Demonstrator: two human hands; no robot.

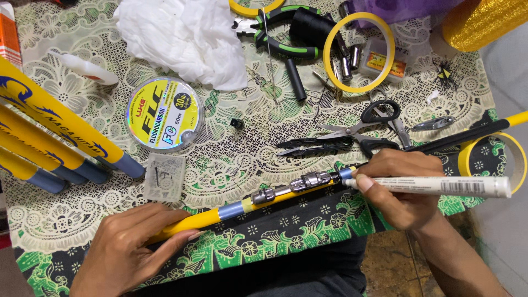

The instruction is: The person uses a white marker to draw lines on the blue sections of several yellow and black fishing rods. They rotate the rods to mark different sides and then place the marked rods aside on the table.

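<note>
Both hands busy: left hand (124,247) gripping yellow rod (220,214), right hand (399,190) (pen-style) clasping white marker (445,186).

Scissors (363,129) and black snips (314,145) crowd the desk (231,165) just above the yellow rod (242,208); open cloth lies mid-desk beside the line spool (163,114).

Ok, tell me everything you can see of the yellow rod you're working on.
The yellow rod lies slanted across the patterned cloth, low at the left, rising to the right. It looks glossy, with a grey-blue band, a strip of yellow tape and a metal reel seat of silver rings at mid-length. The left hand presses its left end down. The right hand holds a white marker pen, tip at the band beside the seat.
</note>
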